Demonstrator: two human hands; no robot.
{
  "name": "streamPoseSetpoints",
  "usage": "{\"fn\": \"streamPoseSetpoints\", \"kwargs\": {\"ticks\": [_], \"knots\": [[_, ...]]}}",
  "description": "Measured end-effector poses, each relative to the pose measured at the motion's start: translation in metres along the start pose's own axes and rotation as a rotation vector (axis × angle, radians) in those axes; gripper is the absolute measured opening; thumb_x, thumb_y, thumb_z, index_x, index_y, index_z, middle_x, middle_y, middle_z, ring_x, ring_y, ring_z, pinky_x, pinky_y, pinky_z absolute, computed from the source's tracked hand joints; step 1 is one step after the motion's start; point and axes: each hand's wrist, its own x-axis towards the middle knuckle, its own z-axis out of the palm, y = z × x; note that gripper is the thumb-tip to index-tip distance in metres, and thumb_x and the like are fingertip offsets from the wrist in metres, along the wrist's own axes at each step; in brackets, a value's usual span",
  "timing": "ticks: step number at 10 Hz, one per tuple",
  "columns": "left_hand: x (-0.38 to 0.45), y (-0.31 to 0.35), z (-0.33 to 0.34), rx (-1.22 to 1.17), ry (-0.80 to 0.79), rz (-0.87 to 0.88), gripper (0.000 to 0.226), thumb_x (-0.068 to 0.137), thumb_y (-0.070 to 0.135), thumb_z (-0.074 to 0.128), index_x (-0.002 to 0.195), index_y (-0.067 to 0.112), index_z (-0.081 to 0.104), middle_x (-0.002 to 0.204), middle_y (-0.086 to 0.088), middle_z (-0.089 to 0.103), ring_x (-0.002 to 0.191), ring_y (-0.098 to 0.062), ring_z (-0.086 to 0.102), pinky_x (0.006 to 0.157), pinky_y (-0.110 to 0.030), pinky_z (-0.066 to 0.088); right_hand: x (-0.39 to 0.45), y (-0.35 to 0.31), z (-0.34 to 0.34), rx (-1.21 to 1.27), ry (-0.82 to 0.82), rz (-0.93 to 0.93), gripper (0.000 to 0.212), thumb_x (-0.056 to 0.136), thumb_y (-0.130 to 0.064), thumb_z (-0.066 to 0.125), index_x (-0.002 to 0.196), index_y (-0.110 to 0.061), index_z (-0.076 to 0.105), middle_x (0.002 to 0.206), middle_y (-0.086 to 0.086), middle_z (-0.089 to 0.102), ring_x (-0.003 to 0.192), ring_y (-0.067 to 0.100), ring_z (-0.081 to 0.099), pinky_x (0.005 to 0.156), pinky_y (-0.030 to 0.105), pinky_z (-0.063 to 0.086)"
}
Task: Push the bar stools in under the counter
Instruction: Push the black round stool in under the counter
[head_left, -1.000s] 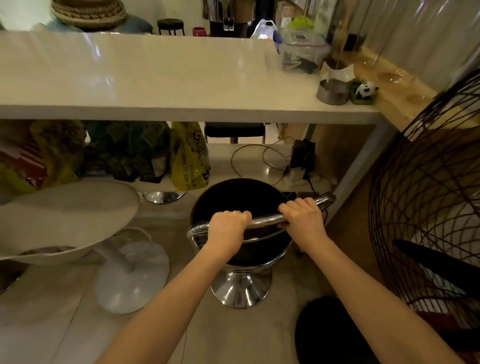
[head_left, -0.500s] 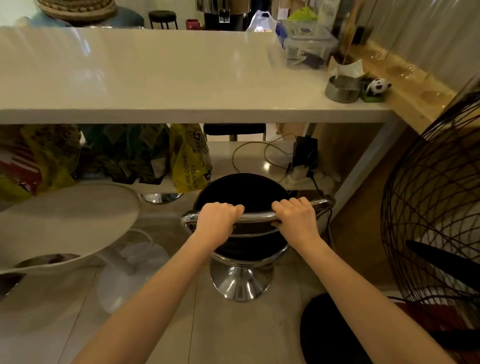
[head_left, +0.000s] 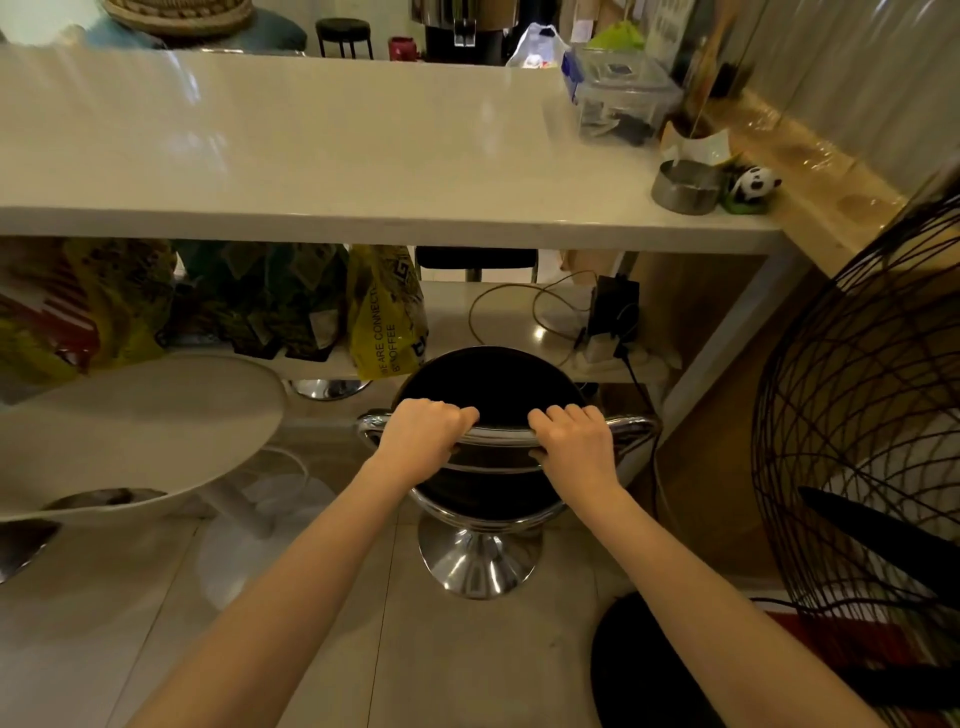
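Clearly heavy-based and rigid: black stool (head_left: 491, 387) just short of the bench (head_left: 311, 156), left hand (head_left: 423, 434) and right hand (head_left: 574, 441) both wrapped tight around its slick chrome backrest bar (head_left: 501, 435), the best hold.

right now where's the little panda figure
In the head view the panda figure sits at the far right end of the white counter, right beside the round metal tin, above and right of the black bar stool.
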Motion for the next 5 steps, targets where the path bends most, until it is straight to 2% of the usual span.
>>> {"fn": "streamPoseSetpoints", "kwargs": {"ticks": [1, 2, 3, 4, 5], "knots": [[0.001, 0.001, 0.0, 0.008, 0.005, -0.001, 0.021, 0.085, 0.014, 0.055, 0.106, 0.016, 0.053, 0.089, -0.002, 0.066, 0.078, -0.027, 0.064, 0.053, -0.031, 0.036, 0.0, -0.001, -0.002, -0.019, -0.028, 0.024, 0.042, 0.049, -0.011, 0.089, 0.084, -0.01, 0.065, 0.063, 0.005, 0.062, 0.059, 0.025, 0.06, 0.057, 0.034, 0.046], [0.001, 0.0, -0.004, 0.017, -0.013, 0.011, 0.024, 0.086, 0.019, 0.056, 0.109, 0.018, 0.052, 0.095, -0.001, 0.065, 0.086, -0.026, 0.064, 0.059, -0.033, 0.04, 0.0, -0.007, -0.002, -0.038, -0.041, 0.062, 0.041, 0.051, -0.011, 0.088, 0.085, -0.01, 0.065, 0.066, 0.005, 0.063, 0.062, 0.025, 0.06, 0.059, 0.035, 0.047], [0.005, 0.003, -0.008, 0.039, -0.063, 0.019, 0.034, 0.086, 0.018, 0.056, 0.119, 0.02, 0.048, 0.104, -0.002, 0.065, 0.101, -0.024, 0.059, 0.08, -0.037, 0.043, 0.0, -0.009, -0.01, -0.054, -0.121, 0.091, 0.038, 0.063, -0.016, 0.082, 0.095, -0.014, 0.062, 0.081, 0.003, 0.066, 0.078, 0.023, 0.06, 0.071, 0.035, 0.045], [0.006, 0.006, -0.01, -0.046, -0.169, -0.041, 0.06, 0.083, 0.034, 0.063, 0.135, 0.021, 0.036, 0.125, -0.003, 0.057, 0.12, -0.023, 0.048, 0.098, -0.043, 0.036, 0.002, -0.006, -0.026, 0.104, -0.356, 0.113, 0.049, 0.075, -0.028, 0.073, 0.119, -0.019, 0.052, 0.115, -0.001, 0.058, 0.112, 0.021, 0.047, 0.094, 0.035, 0.034], [0.004, 0.001, -0.022, -0.306, -0.103, -0.08, 0.085, 0.074, 0.053, 0.066, 0.142, 0.021, 0.027, 0.144, -0.002, 0.04, 0.133, -0.021, 0.034, 0.108, -0.046, 0.029, 0.012, -0.003, -0.073, 0.83, -0.34, 0.367, 0.051, 0.079, -0.017, 0.071, 0.125, -0.02, 0.05, 0.122, 0.0, 0.053, 0.118, 0.016, 0.047, 0.102, 0.039, 0.038]]}}
